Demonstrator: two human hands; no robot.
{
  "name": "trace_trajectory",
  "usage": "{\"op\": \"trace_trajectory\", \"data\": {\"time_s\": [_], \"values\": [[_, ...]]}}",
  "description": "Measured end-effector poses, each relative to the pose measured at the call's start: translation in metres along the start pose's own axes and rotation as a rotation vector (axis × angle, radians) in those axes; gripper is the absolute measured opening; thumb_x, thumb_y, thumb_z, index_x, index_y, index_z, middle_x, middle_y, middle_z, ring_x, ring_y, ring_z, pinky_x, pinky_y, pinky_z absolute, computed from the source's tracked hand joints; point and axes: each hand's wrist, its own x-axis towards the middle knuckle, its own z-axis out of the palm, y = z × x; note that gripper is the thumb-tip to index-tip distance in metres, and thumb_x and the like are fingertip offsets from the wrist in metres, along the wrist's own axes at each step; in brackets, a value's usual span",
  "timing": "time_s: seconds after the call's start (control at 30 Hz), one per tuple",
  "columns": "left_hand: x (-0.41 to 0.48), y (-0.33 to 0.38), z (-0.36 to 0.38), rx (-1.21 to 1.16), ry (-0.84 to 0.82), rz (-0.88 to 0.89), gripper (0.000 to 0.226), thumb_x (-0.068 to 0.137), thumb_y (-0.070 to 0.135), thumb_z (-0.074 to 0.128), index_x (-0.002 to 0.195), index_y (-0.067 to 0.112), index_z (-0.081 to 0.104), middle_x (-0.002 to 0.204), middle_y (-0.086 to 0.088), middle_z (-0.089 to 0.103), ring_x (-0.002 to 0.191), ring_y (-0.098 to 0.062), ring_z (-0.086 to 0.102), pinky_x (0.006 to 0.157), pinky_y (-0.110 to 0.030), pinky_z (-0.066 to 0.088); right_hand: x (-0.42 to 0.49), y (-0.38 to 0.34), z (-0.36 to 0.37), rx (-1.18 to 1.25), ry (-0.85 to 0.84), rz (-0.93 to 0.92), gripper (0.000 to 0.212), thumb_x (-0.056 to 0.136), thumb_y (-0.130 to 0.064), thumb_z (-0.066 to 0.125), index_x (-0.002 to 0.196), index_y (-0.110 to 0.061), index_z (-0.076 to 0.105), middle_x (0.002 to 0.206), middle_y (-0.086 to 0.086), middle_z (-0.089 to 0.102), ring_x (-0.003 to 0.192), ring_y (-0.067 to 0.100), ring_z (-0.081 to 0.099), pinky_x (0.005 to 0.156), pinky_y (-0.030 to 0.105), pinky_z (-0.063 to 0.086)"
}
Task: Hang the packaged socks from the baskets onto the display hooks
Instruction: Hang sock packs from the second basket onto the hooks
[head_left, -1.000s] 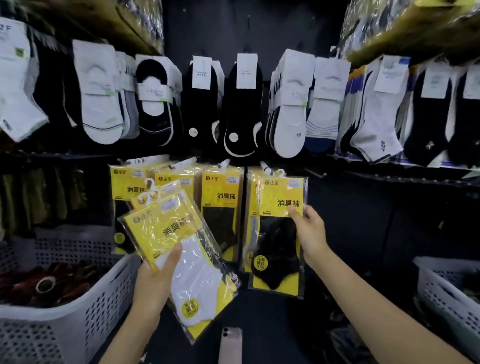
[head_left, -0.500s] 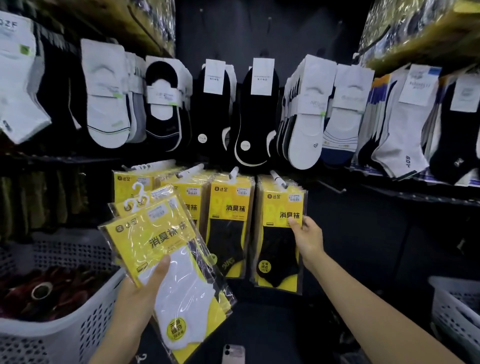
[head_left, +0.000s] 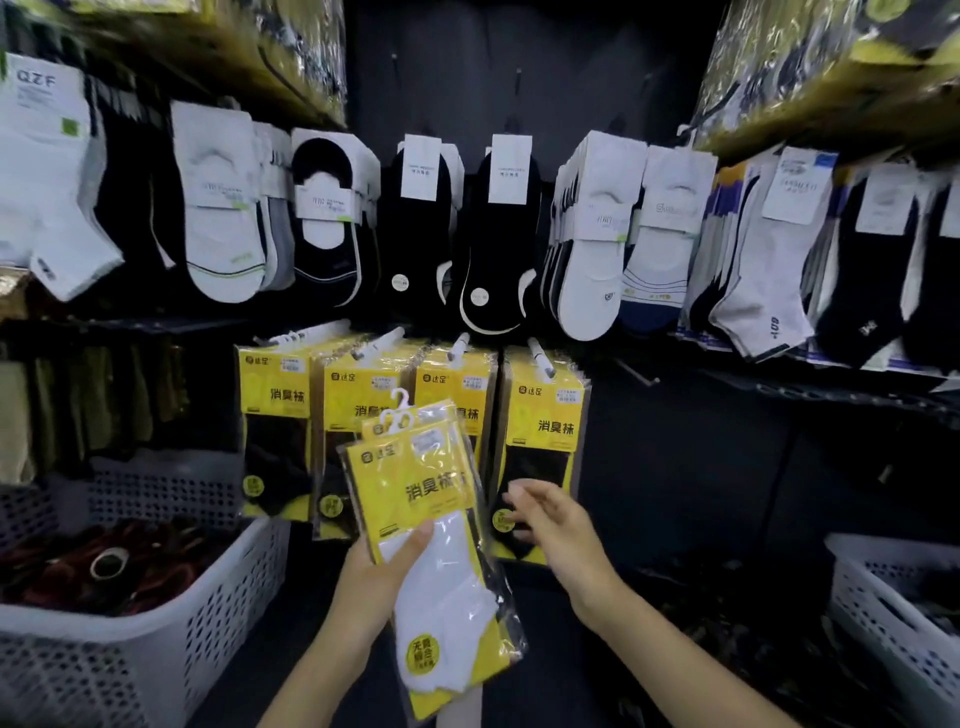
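Four stacks of yellow sock packs (head_left: 545, 415) hang side by side at the middle of a dark shop wall, each stack on its own white-tipped display hook (head_left: 537, 353), four hooks in all. The front pack of each stack shows black socks under a yellow header. Directly in front of this row, overlapping its two middle stacks, the left hand (head_left: 384, 577) grasps a small bunch of held packs (head_left: 431, 519). At least two packs are in it, judging by two white plastic hangers at the top. The front one contains white socks, and the thumb is pressed on its face with the fingers hidden behind. The bunch tilts slightly, hangers uppermost. The right hand (head_left: 556, 525) is in front of the lower part of the row's rightmost stack, fingers loosely spread and grasping nothing. Whether it touches that stack cannot be told, since the fingers are blurred. Below and left of the row stands one white perforated basket (head_left: 156, 649) holding dark red goods. Below and well to the right of the row stands a second white basket (head_left: 893, 613), its contents unclear. Above the row hang carded socks (head_left: 592, 234) in white, black and grey, overlapping too much to count.
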Motion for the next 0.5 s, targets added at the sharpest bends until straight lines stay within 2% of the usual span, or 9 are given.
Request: {"op": "trace_trajectory", "data": {"time_s": [0.13, 0.23, 0.33, 0.4, 0.5], "values": [[-0.001, 0.004, 0.032, 0.034, -0.010, -0.011, 0.028, 0.072, 0.030, 0.076, 0.098, 0.024, 0.067, 0.089, 0.007, 0.075, 0.076, -0.006, 0.071, 0.054, -0.016, 0.052, -0.012, -0.012, -0.001, -0.032, 0.038, -0.092, 0.019, 0.084, -0.025, 0.071, 0.100, -0.017, 0.066, 0.098, 0.001, 0.068, 0.092, 0.016, 0.064, 0.072, 0.019, 0.052], [0.003, 0.010, 0.050, 0.111, 0.007, 0.022, 0.045, 0.055, 0.037, 0.084, 0.095, 0.025, 0.067, 0.082, 0.012, 0.074, 0.073, -0.003, 0.070, 0.054, -0.015, 0.051, -0.017, -0.018, -0.013, -0.011, 0.062, -0.125, 0.025, 0.078, -0.029, 0.076, 0.096, -0.014, 0.066, 0.092, 0.005, 0.071, 0.088, 0.019, 0.066, 0.070, 0.021, 0.054], [0.007, 0.016, 0.069, 0.146, -0.074, 0.069, 0.041, 0.058, 0.032, 0.086, 0.093, 0.024, 0.067, 0.077, 0.017, 0.073, 0.069, 0.000, 0.069, 0.050, -0.011, 0.049, -0.017, -0.019, -0.032, 0.029, 0.116, -0.101, 0.029, 0.077, -0.027, 0.077, 0.093, -0.005, 0.067, 0.092, 0.016, 0.070, 0.088, 0.026, 0.066, 0.078, 0.036, 0.055], [0.009, 0.019, 0.080, 0.133, -0.134, 0.085, 0.035, 0.065, 0.041, 0.077, 0.095, 0.026, 0.066, 0.080, 0.018, 0.073, 0.072, 0.001, 0.069, 0.052, -0.009, 0.048, -0.017, -0.017, -0.047, 0.090, 0.137, -0.079, 0.030, 0.077, -0.026, 0.075, 0.092, -0.001, 0.064, 0.091, 0.014, 0.071, 0.086, 0.022, 0.067, 0.080, 0.037, 0.055], [0.015, 0.023, 0.089, 0.171, -0.169, 0.111, 0.030, 0.074, 0.056, 0.053, 0.095, 0.037, 0.063, 0.082, 0.024, 0.071, 0.077, 0.011, 0.064, 0.060, -0.001, 0.044, -0.014, -0.013, -0.078, 0.180, 0.203, -0.006, 0.025, 0.086, -0.022, 0.068, 0.092, 0.001, 0.060, 0.089, 0.013, 0.071, 0.081, 0.020, 0.064, 0.080, 0.038, 0.050]]}}
